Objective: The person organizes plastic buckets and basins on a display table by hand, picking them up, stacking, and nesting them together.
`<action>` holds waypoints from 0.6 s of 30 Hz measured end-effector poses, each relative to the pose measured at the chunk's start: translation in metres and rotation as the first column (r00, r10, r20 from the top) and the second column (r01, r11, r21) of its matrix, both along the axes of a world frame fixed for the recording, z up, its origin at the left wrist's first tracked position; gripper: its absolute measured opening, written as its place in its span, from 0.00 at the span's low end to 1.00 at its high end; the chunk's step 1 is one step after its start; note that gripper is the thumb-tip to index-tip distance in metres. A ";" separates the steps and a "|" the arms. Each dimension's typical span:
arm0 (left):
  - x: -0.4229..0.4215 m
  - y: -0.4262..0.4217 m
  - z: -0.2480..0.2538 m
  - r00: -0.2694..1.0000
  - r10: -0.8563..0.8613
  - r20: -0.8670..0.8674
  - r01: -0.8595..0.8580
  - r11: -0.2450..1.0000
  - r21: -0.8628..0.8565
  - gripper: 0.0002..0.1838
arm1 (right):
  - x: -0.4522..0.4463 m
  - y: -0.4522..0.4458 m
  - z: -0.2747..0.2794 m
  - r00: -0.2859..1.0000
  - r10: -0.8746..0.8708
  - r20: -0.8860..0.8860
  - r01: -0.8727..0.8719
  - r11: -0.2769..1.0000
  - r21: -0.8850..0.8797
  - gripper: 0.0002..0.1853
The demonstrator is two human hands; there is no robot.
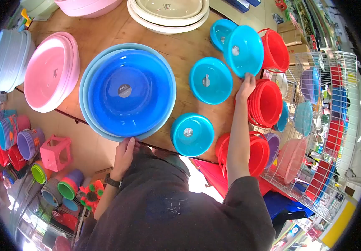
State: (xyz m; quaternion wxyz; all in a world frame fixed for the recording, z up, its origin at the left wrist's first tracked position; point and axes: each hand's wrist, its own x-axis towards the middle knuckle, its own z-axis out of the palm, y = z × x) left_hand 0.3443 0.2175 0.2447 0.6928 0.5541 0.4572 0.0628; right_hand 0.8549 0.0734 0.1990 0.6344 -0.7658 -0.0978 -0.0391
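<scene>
My left hand [126,149] grips the near rim of the stacked basins, where a dark blue basin [126,94] sits inside light blue ones [170,100]. With closed fingers, my right hand [247,85] holds the near edge of a turquoise basin [244,52], which overlaps another turquoise basin [221,33] behind it. Two more turquoise basins, one in the middle [210,80] and one near the table's front edge [192,134], stand between my hands. Red buckets [268,102] stand just right of my right hand.
Pink basins [51,73] and a pale blue stack [9,60] are at the left of the wooden table [184,46]. Cream basins [168,21] stand at the back. A wire rack [314,167] is at the right. A pink stool [57,153] and colored buckets are on the lower left.
</scene>
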 end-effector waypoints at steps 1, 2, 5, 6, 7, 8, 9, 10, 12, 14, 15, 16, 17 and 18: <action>-0.001 -0.003 -0.002 1.000 0.000 0.019 0.001 1.000 -0.014 0.18 | -0.030 -0.003 0.007 0.998 0.002 -0.067 -0.001 1.000 0.005 0.09; 0.000 -0.005 -0.006 0.999 -0.003 0.042 0.004 1.000 -0.024 0.18 | -0.040 -0.014 -0.006 0.998 0.009 -0.067 -0.008 1.000 0.007 0.08; 0.003 -0.006 -0.006 0.995 -0.038 0.088 0.042 0.998 -0.043 0.18 | -0.076 -0.039 -0.024 0.997 0.050 -0.064 -0.052 0.998 -0.038 0.08; 0.005 -0.006 -0.006 0.994 -0.052 0.099 0.057 0.997 -0.048 0.18 | -0.085 -0.046 -0.033 0.996 0.065 -0.056 -0.068 0.997 -0.041 0.07; 0.007 -0.007 -0.005 0.992 -0.054 0.110 0.060 0.997 -0.049 0.18 | -0.091 -0.052 -0.040 0.995 0.069 -0.076 -0.074 0.995 -0.062 0.07; 0.009 -0.008 -0.004 0.991 -0.056 0.121 0.063 0.997 -0.051 0.18 | -0.096 -0.057 -0.047 0.993 0.072 -0.097 -0.080 0.993 -0.083 0.07; 0.010 -0.008 -0.003 0.990 -0.058 0.129 0.065 0.996 -0.054 0.18 | -0.101 -0.060 -0.052 0.990 0.074 -0.121 -0.087 0.991 -0.105 0.07; 0.010 -0.008 -0.001 0.989 -0.066 0.132 0.073 0.996 -0.045 0.19 | -0.105 -0.061 -0.055 0.986 0.088 -0.144 -0.104 0.989 -0.107 0.07; 0.013 -0.006 -0.001 0.987 -0.077 0.139 0.081 0.996 -0.027 0.19 | -0.110 -0.057 -0.055 0.975 0.121 -0.188 -0.144 0.983 -0.112 0.07; 0.013 -0.006 -0.005 0.989 -0.030 0.143 0.040 0.997 -0.065 0.19 | -0.115 -0.053 -0.049 0.959 0.145 -0.244 -0.181 0.975 -0.129 0.09; 0.012 -0.007 -0.006 0.990 -0.006 0.142 0.018 0.996 -0.085 0.19 | -0.119 -0.049 -0.047 0.953 0.145 -0.266 -0.184 0.975 -0.127 0.09; 0.012 -0.008 -0.007 0.989 -0.012 0.145 0.024 0.996 -0.081 0.19 | -0.122 -0.047 -0.045 0.946 0.144 -0.289 -0.186 0.975 -0.125 0.10; 0.011 -0.007 -0.008 0.989 -0.019 0.147 0.030 0.997 -0.074 0.19 | -0.123 -0.048 -0.048 0.940 0.148 -0.307 -0.210 0.961 -0.180 0.11; 0.011 -0.007 -0.008 0.988 -0.026 0.151 0.036 0.997 -0.067 0.20 | -0.123 -0.051 -0.056 0.934 0.152 -0.323 -0.234 0.944 -0.233 0.12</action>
